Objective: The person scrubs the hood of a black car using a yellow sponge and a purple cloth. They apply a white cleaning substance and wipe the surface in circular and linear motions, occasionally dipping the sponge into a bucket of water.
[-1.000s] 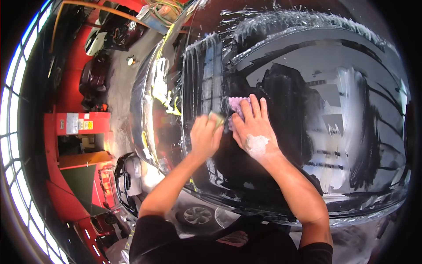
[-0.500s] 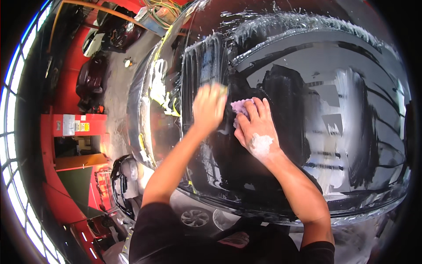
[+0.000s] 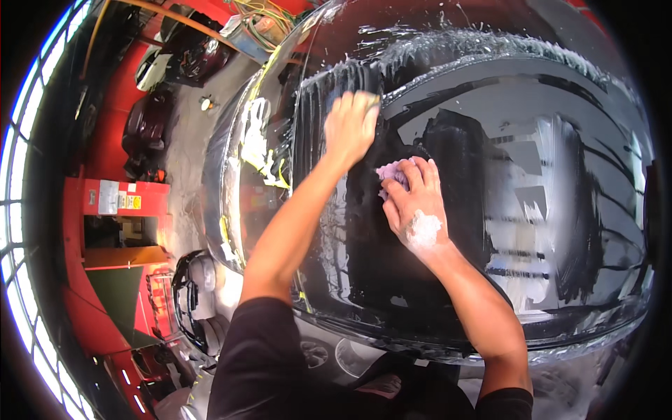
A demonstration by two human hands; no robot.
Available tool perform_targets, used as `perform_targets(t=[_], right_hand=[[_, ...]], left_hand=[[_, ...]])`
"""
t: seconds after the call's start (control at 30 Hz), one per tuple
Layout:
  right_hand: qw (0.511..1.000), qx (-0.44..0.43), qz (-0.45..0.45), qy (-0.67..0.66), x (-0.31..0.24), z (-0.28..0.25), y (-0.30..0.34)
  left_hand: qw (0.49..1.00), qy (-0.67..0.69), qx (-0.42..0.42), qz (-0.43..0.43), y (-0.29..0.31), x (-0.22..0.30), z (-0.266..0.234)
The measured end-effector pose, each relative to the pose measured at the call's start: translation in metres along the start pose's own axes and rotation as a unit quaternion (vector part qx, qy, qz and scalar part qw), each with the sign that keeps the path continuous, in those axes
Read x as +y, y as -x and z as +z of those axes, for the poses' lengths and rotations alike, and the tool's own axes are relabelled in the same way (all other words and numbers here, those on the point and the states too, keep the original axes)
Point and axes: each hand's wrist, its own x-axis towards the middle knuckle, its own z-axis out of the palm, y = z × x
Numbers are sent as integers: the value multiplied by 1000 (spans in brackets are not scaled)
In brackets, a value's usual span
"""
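A wet, glossy dark car panel (image 3: 392,266) curves away in front of me, with white suds (image 3: 483,45) along its far seam. My left hand (image 3: 352,129) is closed over a small yellowish pad (image 3: 373,100), mostly hidden by the fingers, and presses it on the streaked far-left part of the panel. Nearer and to the right, my right hand (image 3: 418,199) rests on the panel, fingers bent around a crumpled purple cloth (image 3: 392,175). A white, foam-like patch (image 3: 423,229) covers the back of this hand near the wrist.
Yellow and white masking strips (image 3: 255,140) run along the car's left side. A bin with coiled hoses (image 3: 255,28) stands at the far left. Dark car parts (image 3: 148,122) lie by a red wall, and a black bumper (image 3: 192,301) sits at the near left. Wheels (image 3: 355,353) are below.
My left hand has slid farther away and slightly right across the panel with the pad. My right hand stays almost in place with the purple cloth. The view has shifted a little.
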Motion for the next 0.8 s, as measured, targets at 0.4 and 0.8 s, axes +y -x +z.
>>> perform_targets(t=[0.4,0.8], right_hand=[[999,13,-4,-39,-22,9,-4],[941,248,47,-227,4,14,-4]], left_hand=[[991,-115,12,-71,-102,-55,18],[996,4,-58,70,102,46,-55]])
